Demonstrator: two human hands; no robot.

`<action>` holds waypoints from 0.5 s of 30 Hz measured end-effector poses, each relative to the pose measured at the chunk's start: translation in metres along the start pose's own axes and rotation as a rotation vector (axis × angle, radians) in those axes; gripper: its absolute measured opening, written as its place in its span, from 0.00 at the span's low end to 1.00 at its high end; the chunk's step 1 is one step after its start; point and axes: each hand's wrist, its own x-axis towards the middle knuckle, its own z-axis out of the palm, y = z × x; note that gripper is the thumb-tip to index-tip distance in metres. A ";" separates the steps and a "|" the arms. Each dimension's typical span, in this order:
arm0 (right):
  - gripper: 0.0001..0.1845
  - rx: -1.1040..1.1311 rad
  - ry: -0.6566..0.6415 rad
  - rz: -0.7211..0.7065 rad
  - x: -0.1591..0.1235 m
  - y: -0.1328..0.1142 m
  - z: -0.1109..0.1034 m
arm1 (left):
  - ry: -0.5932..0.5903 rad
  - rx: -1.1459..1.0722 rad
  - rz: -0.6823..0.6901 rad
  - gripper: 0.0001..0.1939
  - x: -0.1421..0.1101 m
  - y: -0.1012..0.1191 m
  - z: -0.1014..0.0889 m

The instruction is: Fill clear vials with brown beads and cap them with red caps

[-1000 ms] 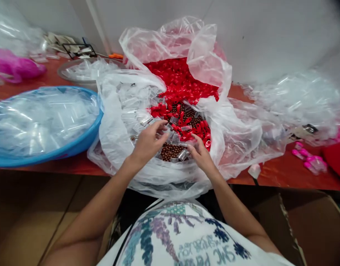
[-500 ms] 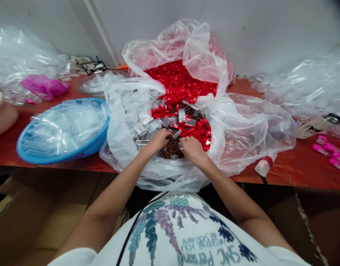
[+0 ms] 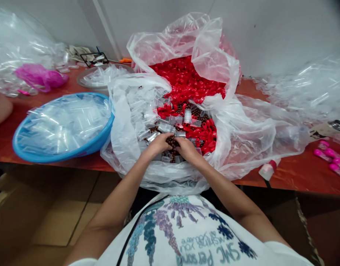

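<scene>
My left hand [image 3: 158,144] and my right hand [image 3: 187,148] face each other inside an open white plastic bag [image 3: 225,129]. Their curled fingers close around small round brown beads [image 3: 172,142], gathered between the two hands; some fingertips are hidden in the pile. Small clear plastic containers [image 3: 165,128] lie around the fingers, mostly to the left. Glossy red plastic pieces [image 3: 206,136] are heaped to the right of my right hand. Another clear container [image 3: 188,116] stands out above the beads, beyond both hands.
A blue basin [image 3: 19,147] full of clear plastic pieces stands at left. Behind the work lies a bag of red pieces [image 3: 181,75]. Clear plastic heaps flank the red table [image 3: 294,179]. A pink mesh bag [image 3: 42,77], a bottle [image 3: 325,130] and pink-capped containers [image 3: 332,155] lie farther out.
My hands have drawn closer together around the brown beads. Clear containers near them have shifted, with several now lying just in front. The whole view has moved slightly.
</scene>
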 end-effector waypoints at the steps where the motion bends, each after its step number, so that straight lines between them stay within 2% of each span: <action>1: 0.19 0.129 0.060 0.012 -0.001 0.004 0.003 | 0.034 -0.101 0.019 0.33 -0.003 -0.001 -0.002; 3: 0.21 0.393 0.179 0.042 -0.003 0.011 0.009 | 0.112 -0.215 0.023 0.34 -0.010 0.000 -0.005; 5: 0.22 0.626 0.277 0.075 -0.004 0.016 0.012 | 0.178 -0.267 -0.004 0.30 -0.016 0.004 -0.004; 8: 0.24 0.847 0.367 0.091 -0.004 0.016 0.014 | 0.132 -0.409 -0.020 0.21 -0.022 0.013 0.007; 11: 0.24 0.882 0.384 0.080 -0.005 0.014 0.013 | 0.103 -0.630 -0.023 0.22 -0.020 0.020 0.022; 13: 0.25 0.857 0.362 0.070 -0.007 0.013 0.010 | 0.155 -0.796 -0.086 0.22 -0.017 0.022 0.029; 15: 0.27 0.816 0.341 0.051 -0.010 0.016 0.004 | 0.154 -0.967 -0.172 0.21 -0.016 0.023 0.029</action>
